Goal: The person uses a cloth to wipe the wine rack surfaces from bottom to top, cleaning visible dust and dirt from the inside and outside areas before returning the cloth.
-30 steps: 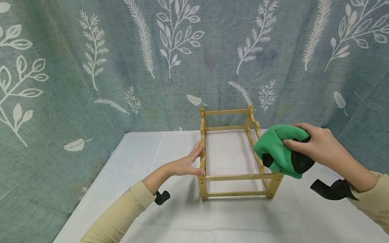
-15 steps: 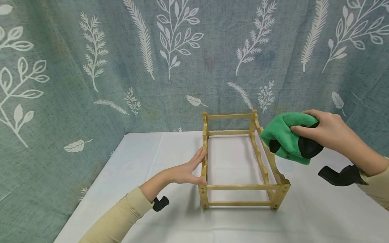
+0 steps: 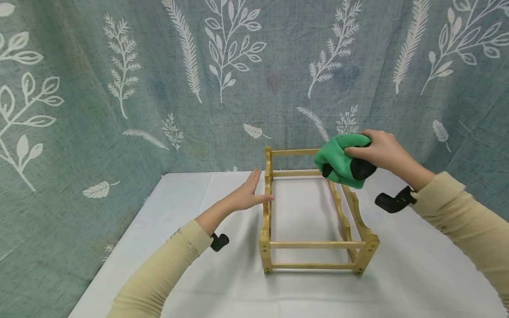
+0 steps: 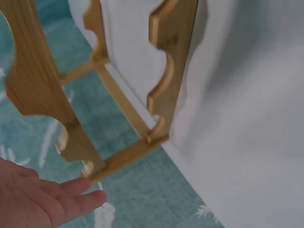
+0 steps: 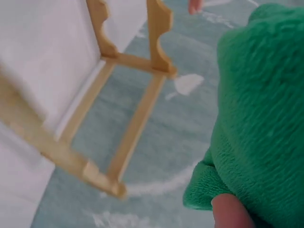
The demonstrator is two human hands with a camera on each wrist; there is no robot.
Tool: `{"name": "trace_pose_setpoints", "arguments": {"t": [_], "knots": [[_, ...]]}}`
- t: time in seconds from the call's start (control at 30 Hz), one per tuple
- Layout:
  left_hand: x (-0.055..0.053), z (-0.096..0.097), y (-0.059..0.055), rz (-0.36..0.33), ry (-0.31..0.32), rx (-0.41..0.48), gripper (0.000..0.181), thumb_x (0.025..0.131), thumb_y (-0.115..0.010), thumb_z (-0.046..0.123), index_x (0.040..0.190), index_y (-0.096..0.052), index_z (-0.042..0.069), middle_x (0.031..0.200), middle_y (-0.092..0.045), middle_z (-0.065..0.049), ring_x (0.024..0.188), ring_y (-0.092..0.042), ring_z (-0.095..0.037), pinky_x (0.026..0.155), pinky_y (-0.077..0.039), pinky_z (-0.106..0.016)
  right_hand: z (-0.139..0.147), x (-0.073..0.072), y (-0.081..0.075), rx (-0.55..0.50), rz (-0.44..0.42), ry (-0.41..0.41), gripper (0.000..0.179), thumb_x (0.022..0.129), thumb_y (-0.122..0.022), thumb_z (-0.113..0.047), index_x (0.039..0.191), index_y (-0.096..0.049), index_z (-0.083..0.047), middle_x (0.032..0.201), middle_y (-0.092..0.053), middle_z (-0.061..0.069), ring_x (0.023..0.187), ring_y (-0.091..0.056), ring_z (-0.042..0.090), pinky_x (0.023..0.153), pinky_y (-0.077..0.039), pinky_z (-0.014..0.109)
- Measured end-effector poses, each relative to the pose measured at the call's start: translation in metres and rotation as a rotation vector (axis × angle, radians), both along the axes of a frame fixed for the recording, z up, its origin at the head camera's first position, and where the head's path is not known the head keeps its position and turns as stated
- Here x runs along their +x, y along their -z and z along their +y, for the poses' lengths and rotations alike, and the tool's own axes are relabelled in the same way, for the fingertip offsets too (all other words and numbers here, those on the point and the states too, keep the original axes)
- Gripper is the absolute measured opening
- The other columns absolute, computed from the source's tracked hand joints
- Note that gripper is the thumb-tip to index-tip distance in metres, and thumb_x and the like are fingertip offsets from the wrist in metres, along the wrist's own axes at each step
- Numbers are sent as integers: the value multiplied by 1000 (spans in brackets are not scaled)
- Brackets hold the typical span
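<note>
A small wooden rack [image 3: 314, 244] with scalloped side rails and thin crossbars stands on the white table in the head view. My right hand [image 3: 385, 152] grips a bunched green plush cloth [image 3: 336, 161] with black patches, above the rack's far right corner. The cloth hides that corner. Beside the rack's left side rail is my left hand [image 3: 244, 196], fingers extended and thumb out toward the rail; whether it touches is unclear. The left wrist view shows those straight fingers [image 4: 88, 202] near the rail's end. Green plush cloth [image 5: 266, 118] fills the right of the right wrist view.
The white-covered table [image 3: 187, 207] extends around the rack. Behind it and on the left hangs a grey-green curtain [image 3: 278, 84] with white leaf prints, close to the rack's far end. Black wrist mounts [image 3: 391, 202] stick out below both wrists.
The rack shifted slightly toward me between the first two frames. My left hand then slid farther along its left side. My right hand carried the cloth up and right, then left and away.
</note>
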State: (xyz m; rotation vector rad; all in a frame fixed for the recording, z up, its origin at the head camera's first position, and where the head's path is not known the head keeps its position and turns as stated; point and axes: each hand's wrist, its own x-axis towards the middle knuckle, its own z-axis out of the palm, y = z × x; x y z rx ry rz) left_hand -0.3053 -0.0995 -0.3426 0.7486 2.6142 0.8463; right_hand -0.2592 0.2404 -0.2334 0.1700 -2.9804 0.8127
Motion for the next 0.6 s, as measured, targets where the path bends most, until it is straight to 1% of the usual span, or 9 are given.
{"name": "trace_pose_setpoints", "arguments": {"t": [0.07,0.13,0.2,0.27,0.37,0.47,0.5,0.6], "knots": [[-16,7,-1,15,-28,-13,96,88,-55,48,147,9,9,152,13,-14,140,4,-29,110,-13,-50,-16,-19,5,-26,-14,-26,72,87,-54,-44,136,-36,6,124,-45,30,106,-48,43,79,-43,51],[-30,14,1,19,-51,-15,94,88,-55,46,147,6,7,153,9,-15,140,1,-30,110,-13,-49,-32,-39,13,-62,-50,-44,70,86,-56,-40,136,-36,5,126,-44,29,108,-48,42,83,-43,50],[-41,19,4,20,-71,-1,91,89,-56,43,147,2,5,153,2,-16,140,-3,-30,110,-15,-48,-45,-58,24,-106,-98,-54,69,86,-57,-36,137,-34,5,129,-42,29,111,-46,41,85,-43,49],[-49,23,9,26,-88,-8,88,89,-56,42,147,-2,4,153,-4,-16,140,-7,-30,110,-16,-47,-56,-75,37,-134,-142,-56,68,86,-58,-34,137,-34,6,130,-42,28,112,-46,41,87,-44,48],[-55,29,17,71,-88,-91,87,87,-57,45,147,-9,4,152,-12,-16,138,-17,-31,108,-23,-47,-70,-93,59,-127,-181,-37,68,86,-59,-31,137,-33,6,131,-42,28,113,-45,41,89,-43,47],[-57,32,23,106,-93,-189,88,85,-56,51,147,-12,7,151,-16,-14,134,-28,-33,104,-30,-47,-83,-108,83,-113,-178,-14,68,84,-62,-28,137,-34,5,132,-42,26,116,-44,40,92,-42,47],[-57,33,24,113,-103,-211,87,84,-57,52,147,-14,9,151,-18,-12,131,-32,-33,102,-33,-47,-87,-113,91,-111,-170,-9,68,84,-63,-27,137,-35,5,132,-43,26,116,-45,40,91,-42,47],[-57,34,24,107,-137,-230,85,84,-58,50,147,-15,11,150,-20,-10,127,-39,-32,99,-37,-46,-102,-127,118,-113,-141,-2,64,84,-63,-25,136,-37,2,131,-45,25,115,-46,39,91,-43,46]]}}
